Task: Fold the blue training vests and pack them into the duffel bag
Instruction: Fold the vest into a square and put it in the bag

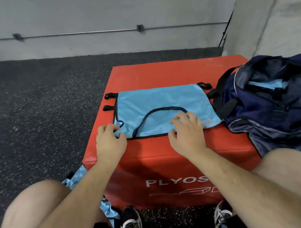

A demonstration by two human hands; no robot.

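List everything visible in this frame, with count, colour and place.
Vest: one, light blue, flat on the box.
Packed vest: one visible, light blue, inside the duffel bag.
Loose vests: count unclear, light blue, beside left leg.
Duffel bag: one, navy, open, on the box's right side.
Box: one, red, on the floor.
Floor: dark, speckled.
Shoes: two, black-white, before the box.
Left hand: fingers curled on vest's near left corner.
Right hand: fingers curled on vest's near edge.

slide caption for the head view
Left hand and right hand grip a blue vest beside the duffel bag on a red box.
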